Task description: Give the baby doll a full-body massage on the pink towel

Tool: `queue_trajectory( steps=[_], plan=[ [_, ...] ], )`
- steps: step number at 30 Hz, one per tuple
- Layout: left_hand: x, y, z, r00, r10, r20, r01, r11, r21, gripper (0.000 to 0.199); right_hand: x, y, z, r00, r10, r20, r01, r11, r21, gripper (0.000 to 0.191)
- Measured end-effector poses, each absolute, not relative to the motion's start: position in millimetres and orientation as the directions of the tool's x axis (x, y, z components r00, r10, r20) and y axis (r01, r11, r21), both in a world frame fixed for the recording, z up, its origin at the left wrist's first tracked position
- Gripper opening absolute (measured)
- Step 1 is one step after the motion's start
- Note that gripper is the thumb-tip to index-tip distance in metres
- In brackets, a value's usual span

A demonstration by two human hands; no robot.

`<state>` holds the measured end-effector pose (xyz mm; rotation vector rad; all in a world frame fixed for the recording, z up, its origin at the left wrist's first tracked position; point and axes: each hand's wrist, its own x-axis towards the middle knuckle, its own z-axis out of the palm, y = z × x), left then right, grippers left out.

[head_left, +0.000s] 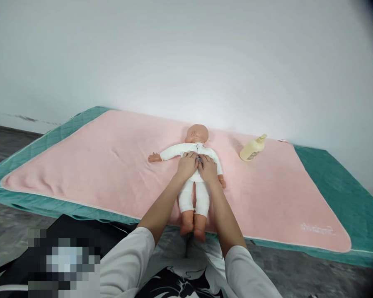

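A baby doll in white clothes lies on its back on a pink blanket, head toward the wall and bare feet at the near edge. Its head is turned to the left and one arm is stretched out that way. My left hand rests flat on the doll's chest, fingers extended. Beside it, my right hand lies on the other side of the chest, fingers also laid out. A small grey patch shows between the two hands; what it is I cannot tell.
A cream pump bottle lies tilted on the blanket to the right. Under the blanket is a green quilted mat. A pale wall stands right behind. At lower left is a black surface, partly pixelated.
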<state>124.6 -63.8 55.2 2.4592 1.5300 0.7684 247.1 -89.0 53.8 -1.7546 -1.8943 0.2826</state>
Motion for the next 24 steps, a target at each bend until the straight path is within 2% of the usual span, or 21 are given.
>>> queue_trajectory(
  steps=[8,14,19,24],
  plan=[
    [125.0,-60.2,61.0,0.314,0.898,0.309,0.817,-0.422,0.394,0.026,245.4,-84.1,56.0,-0.016,0.969,0.248,0.878,0.132,-0.459,0.038],
    [121.2,-57.3,55.5,0.295,0.848,0.44,0.744,-0.493,0.451,0.026,239.7,-72.9,49.3,0.07,0.917,0.392,0.86,0.144,-0.489,0.032],
    [118.4,-58.5,49.6,0.298,0.796,0.527,0.717,-0.551,0.427,0.035,239.7,-69.6,38.5,0.074,0.849,0.524,0.82,0.247,-0.516,0.037],
    [118.4,-58.1,46.7,0.271,0.811,0.519,0.742,-0.519,0.425,0.039,240.6,-66.3,35.2,0.032,0.85,0.525,0.816,0.282,-0.505,0.042]
  ],
)
